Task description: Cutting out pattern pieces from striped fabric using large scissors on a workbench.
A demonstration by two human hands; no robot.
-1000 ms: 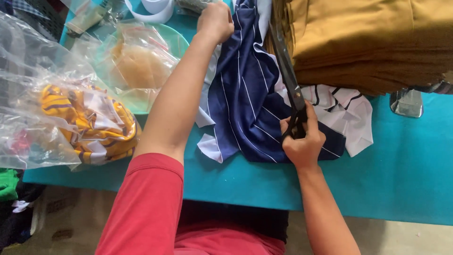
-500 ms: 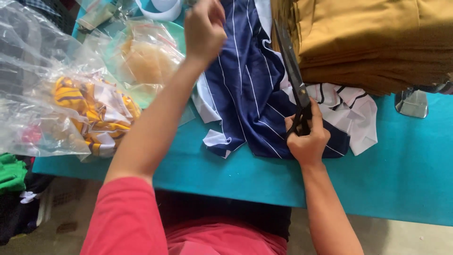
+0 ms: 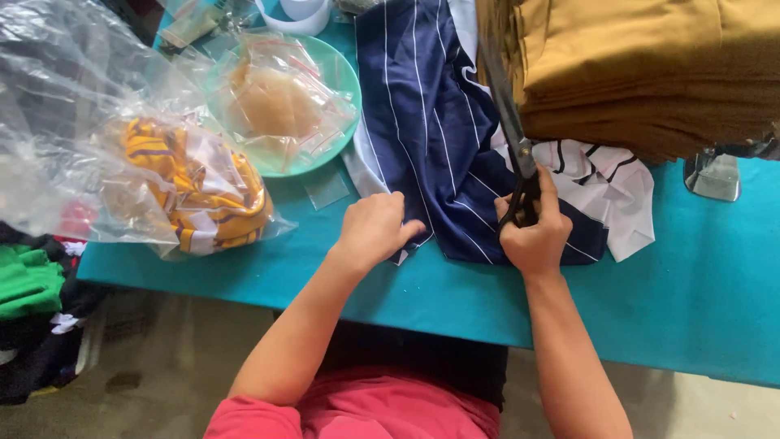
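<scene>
Gripping scissors [image 3: 513, 142], right fingers [image 3: 546, 199] curled tight.
</scene>
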